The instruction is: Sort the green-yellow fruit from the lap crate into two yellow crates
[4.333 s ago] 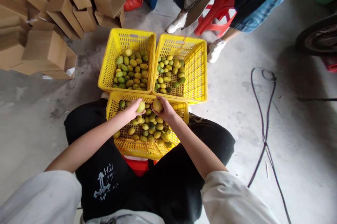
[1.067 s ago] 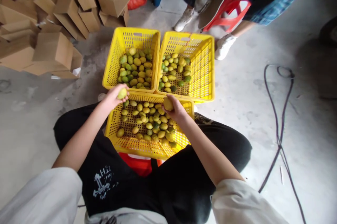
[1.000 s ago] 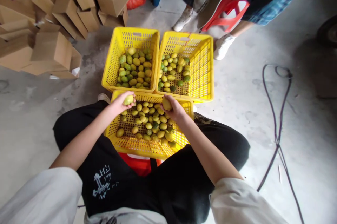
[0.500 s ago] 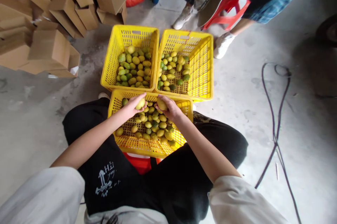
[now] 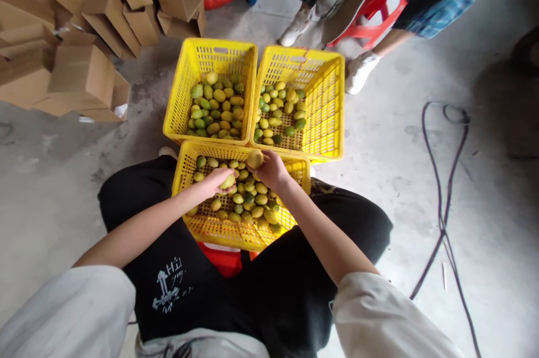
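Note:
Over the near yellow crate [image 5: 197,230], my left hand [image 5: 215,179] is closed around a yellow lemon [image 5: 228,182]. My right hand [image 5: 273,169] grips another lemon [image 5: 254,159] at the crate's far rim, with the fruit pointing left. Beneath both hands lie several loose yellow and greenish lemons [image 5: 257,212] on the crate's slotted floor. Parts of the fingers are hidden behind the fruit.
Beyond stand a left yellow crate [image 5: 172,116] and a right yellow crate [image 5: 326,105], both holding lemons. Cardboard boxes [image 5: 82,74] pile at the upper left. A person's shoe [image 5: 360,72] and a red stool [image 5: 381,13] are behind; a black cable [image 5: 441,206] lies on the floor.
My left hand has moved down and slightly right with its lemon, lower into the near crate. My right hand has lifted its lemon slightly toward the far rim.

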Demonstrator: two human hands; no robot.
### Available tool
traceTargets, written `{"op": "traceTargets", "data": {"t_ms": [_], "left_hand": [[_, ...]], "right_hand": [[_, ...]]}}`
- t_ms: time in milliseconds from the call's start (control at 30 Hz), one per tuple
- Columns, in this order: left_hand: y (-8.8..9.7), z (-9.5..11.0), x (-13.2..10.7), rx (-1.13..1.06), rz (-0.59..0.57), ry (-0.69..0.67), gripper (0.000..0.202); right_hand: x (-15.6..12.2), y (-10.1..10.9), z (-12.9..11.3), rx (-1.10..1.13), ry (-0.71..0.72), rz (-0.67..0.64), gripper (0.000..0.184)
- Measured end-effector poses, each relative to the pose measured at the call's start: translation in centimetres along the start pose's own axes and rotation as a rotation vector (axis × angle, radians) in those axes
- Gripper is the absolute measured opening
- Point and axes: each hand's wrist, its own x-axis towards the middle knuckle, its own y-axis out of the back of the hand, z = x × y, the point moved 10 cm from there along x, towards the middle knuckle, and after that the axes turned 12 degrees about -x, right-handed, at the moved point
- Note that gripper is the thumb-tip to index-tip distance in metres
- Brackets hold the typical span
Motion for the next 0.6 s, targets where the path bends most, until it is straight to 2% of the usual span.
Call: {"op": "traceTargets", "data": {"t_ms": [67, 100, 167, 200, 267, 333, 367, 467, 500, 533, 567, 600], "left_hand": [[-0.2, -1.8, 0.1, 0.049, -0.027, 0.059, 0.026], [-0.2, -2.2, 0.1, 0.053, -0.034, 0.075, 0.026], [-0.3, -2.3, 0.2, 0.018, -0.041, 0.072, 0.023], [-0.6, -1.8, 0.2, -0.017, -0.043, 0.055, 0.022], [-1.8, -0.5, 0.4, -0.088, -0.055, 0.008, 0.021], [-4.4, 1.5, 0.7, -0.167, -0.094, -0.062, 0.019], [-6.5, 2.7, 0.8, -0.228, -0.143, -0.114, 0.016], [-14.2, 6.0, 0.9, -0.333, -0.393, -0.205, 0.014], [-16.1, 7.0, 1.0, -0.332, -0.438, -0.234, 0.024], [-17.2, 7.9, 1.0, -0.314, -0.448, -0.266, 0.036], [-17.4, 8.8, 1.1, -0.292, -0.434, -0.297, 0.044], [-16.7, 9.5, 1.1, -0.274, -0.394, -0.316, 0.048]], "right_hand": [[-0.2, -3.0, -0.9, 0.027, 0.061, -0.165, 0.009], [-0.2, -3.9, -1.4, 0.04, 0.102, -0.208, 0.005], [-0.1, -3.8, -2.3, 0.052, 0.17, -0.186, 0.008], [0.1, -2.6, -2.3, 0.047, 0.173, -0.104, 0.012], [0.3, 1.3, -1.8, 0.043, 0.126, 0.129, 0.016], [-0.1, 5.5, -1.2, 0.059, 0.077, 0.345, 0.015], [-0.4, 7.3, -1.0, 0.067, 0.074, 0.416, 0.015], [-0.9, 10.4, -1.1, 0.088, 0.105, 0.492, 0.018], [-0.9, 10.9, -1.1, 0.086, 0.11, 0.492, 0.018], [-0.8, 11.2, -1.1, 0.075, 0.112, 0.483, 0.017], [-0.6, 11.2, -1.1, 0.053, 0.114, 0.464, 0.015], [-0.5, 11.1, -1.1, 0.03, 0.119, 0.439, 0.014]]}}
